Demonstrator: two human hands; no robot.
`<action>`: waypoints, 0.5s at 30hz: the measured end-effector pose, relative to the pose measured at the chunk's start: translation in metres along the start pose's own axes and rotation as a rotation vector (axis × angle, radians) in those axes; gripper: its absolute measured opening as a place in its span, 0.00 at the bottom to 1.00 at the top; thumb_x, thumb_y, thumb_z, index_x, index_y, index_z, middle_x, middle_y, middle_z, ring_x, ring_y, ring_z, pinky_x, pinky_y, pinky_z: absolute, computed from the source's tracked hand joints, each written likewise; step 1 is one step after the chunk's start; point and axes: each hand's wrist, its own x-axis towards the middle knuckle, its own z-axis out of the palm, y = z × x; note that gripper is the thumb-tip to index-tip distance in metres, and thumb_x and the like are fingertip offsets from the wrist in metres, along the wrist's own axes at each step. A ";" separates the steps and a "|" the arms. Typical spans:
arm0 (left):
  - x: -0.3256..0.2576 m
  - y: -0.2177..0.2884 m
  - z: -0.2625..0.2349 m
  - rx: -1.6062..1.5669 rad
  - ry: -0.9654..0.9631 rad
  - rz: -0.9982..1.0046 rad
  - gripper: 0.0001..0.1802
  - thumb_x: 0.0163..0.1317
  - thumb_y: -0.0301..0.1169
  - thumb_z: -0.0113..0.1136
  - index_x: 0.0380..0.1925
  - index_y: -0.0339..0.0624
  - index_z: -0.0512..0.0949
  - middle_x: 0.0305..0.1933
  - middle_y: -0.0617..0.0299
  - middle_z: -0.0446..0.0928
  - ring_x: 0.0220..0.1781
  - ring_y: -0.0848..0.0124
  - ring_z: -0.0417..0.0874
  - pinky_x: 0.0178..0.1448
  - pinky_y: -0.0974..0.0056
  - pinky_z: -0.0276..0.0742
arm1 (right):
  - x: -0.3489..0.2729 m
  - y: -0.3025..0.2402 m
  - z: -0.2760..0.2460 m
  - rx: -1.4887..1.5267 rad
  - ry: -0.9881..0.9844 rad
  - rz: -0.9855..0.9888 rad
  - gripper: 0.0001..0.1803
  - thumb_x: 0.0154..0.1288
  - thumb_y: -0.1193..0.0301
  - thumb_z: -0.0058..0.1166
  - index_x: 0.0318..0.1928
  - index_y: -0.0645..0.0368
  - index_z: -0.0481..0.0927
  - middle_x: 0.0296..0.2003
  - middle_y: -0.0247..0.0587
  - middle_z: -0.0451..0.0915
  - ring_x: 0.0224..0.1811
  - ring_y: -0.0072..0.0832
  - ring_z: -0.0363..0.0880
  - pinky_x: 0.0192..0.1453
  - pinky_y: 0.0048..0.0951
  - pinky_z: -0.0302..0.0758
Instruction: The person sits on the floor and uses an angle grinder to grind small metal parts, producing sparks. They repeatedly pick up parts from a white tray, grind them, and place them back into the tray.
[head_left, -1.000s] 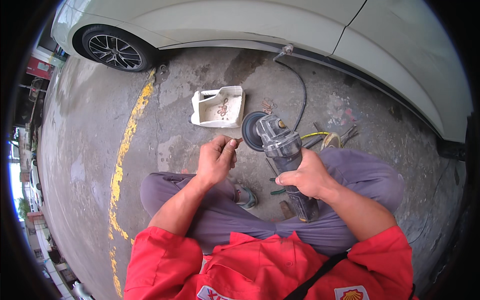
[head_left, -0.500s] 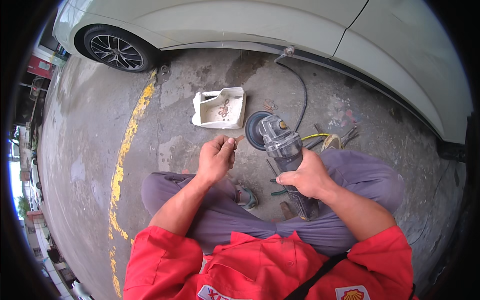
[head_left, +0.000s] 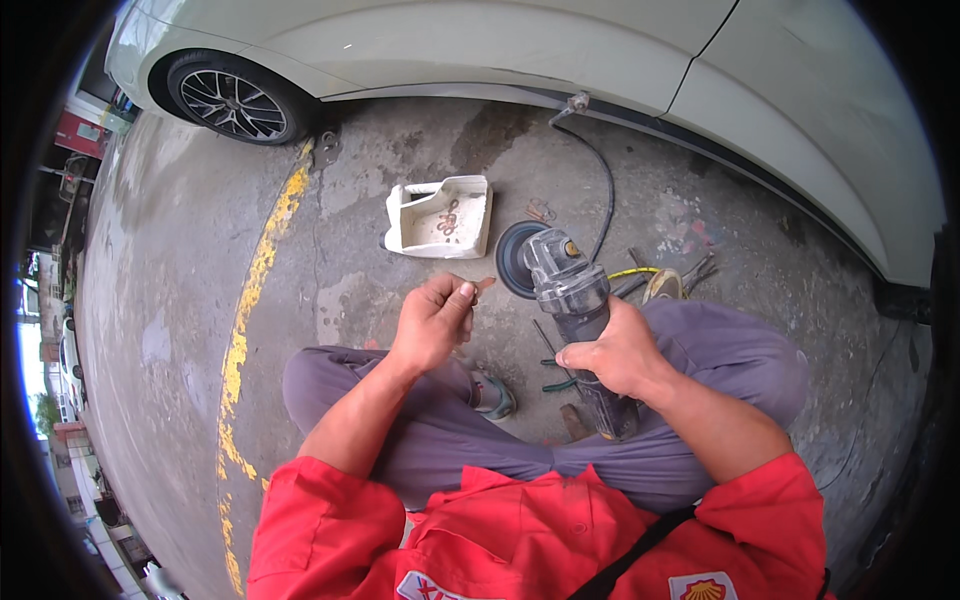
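My left hand (head_left: 433, 318) pinches a small reddish-brown piece (head_left: 485, 284) between thumb and fingers; its exact kind is too small to tell. The tip of that piece points at the dark round disc (head_left: 517, 258) of an angle grinder (head_left: 573, 290), close to the disc's left edge. Wrapped around the grinder's body, my right hand (head_left: 622, 350) holds it with the disc end away from me. Just beyond my left hand stands a cut-open white plastic jug (head_left: 438, 243) with several reddish-brown rings (head_left: 449, 217) inside.
A pale car (head_left: 450, 45) with a front wheel (head_left: 235, 100) stands across the far side. A black cable (head_left: 609, 185) runs over the concrete. Green-handled pliers (head_left: 558, 386), metal rods (head_left: 697, 272) and more small rings (head_left: 541, 209) lie near the grinder. A worn yellow line (head_left: 240, 330) crosses the left.
The grinder has shifted slightly to the right in my right hand. My left hand has moved a little the same way, still pinching the small piece.
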 end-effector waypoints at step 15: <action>0.005 -0.007 -0.006 -0.448 0.059 -0.021 0.11 0.75 0.28 0.61 0.51 0.33 0.83 0.39 0.58 0.85 0.31 0.77 0.81 0.35 0.73 0.77 | -0.004 -0.010 -0.009 0.033 0.072 0.036 0.26 0.45 0.67 0.76 0.45 0.64 0.81 0.35 0.42 0.84 0.37 0.32 0.82 0.47 0.34 0.79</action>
